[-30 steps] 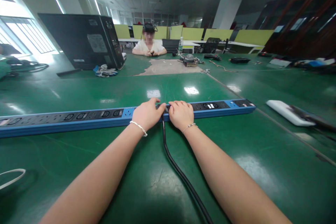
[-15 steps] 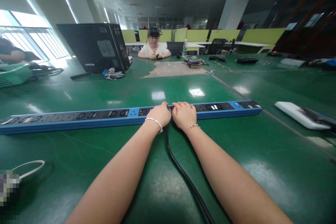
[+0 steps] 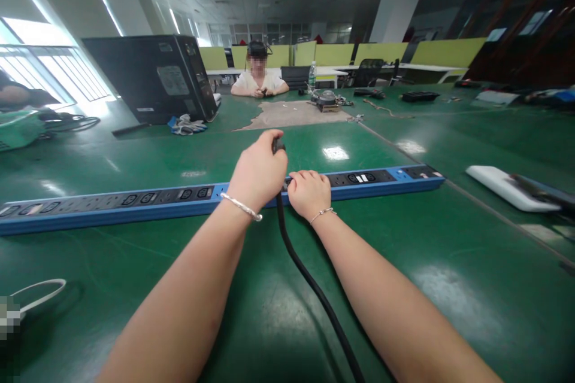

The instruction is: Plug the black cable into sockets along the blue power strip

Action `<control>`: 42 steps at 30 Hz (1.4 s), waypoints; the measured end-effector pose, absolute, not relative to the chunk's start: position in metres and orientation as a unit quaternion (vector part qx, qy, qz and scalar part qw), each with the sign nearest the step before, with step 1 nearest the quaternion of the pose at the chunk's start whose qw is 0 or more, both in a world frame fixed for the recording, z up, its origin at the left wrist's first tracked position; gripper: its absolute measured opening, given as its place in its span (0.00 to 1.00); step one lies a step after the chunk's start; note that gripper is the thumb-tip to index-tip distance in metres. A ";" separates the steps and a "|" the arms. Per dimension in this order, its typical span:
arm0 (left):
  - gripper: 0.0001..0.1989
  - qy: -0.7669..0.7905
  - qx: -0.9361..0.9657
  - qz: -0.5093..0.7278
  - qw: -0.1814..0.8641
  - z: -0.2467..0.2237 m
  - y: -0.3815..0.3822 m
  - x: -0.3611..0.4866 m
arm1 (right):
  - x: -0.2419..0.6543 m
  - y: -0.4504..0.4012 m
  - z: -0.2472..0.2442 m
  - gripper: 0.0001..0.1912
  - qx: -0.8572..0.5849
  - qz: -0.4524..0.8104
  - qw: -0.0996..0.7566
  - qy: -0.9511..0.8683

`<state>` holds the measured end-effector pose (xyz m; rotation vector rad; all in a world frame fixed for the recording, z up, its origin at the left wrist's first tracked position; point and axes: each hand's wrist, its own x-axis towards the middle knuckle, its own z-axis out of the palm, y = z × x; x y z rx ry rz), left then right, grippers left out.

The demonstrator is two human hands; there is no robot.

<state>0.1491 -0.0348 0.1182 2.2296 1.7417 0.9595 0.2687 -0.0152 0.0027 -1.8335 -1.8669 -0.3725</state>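
Head view: a long, straight power strip with blue side walls and a black socket face (image 3: 103, 216) lies on the glossy green tabletop (image 3: 148, 269), in front of the wearer. Its long axis runs left to right, with the right end slightly farther away; the left end meets the picture edge. The sockets face upward, and one blue side wall faces the wearer.

The left hand (image 3: 260, 170) is closed around a black plug (image 3: 278, 145), its upper part showing between thumb and index finger. The plug is held above the strip, near mid-length, with this upper part directed away from the wearer; the hand hides the rest. A thick black cable (image 3: 299, 251) descends from beneath the left hand, passes in front of the strip and curves to the bottom edge, between the forearms.

The right hand (image 3: 309, 194) rests on the strip just beside the left, fingers bent over the socket face. Whether it grips firmly cannot be determined.

Green tabletop extends behind the strip to a black computer case (image 3: 139, 81) and blue-and-white gloves (image 3: 187, 125). To the right, a flat white device (image 3: 498, 188) lies beyond the strip's end, apart from it.
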 end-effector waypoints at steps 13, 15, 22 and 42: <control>0.34 0.629 0.686 0.178 0.319 0.086 -0.009 0.010 | 0.268 -0.015 0.004 0.18 -0.675 -0.117 0.268 -0.678; 0.35 0.622 0.689 0.175 0.329 0.082 -0.007 0.010 | 0.269 -0.015 0.004 0.18 -0.674 -0.118 0.268 -0.678; 0.33 0.638 0.716 0.122 0.255 0.083 0.005 0.016 | 0.269 -0.013 0.002 0.18 -0.672 -0.120 0.271 -0.678; 0.28 0.636 0.770 -0.042 0.045 0.084 0.012 0.027 | 0.269 -0.013 0.002 0.18 -0.670 -0.130 0.274 -0.677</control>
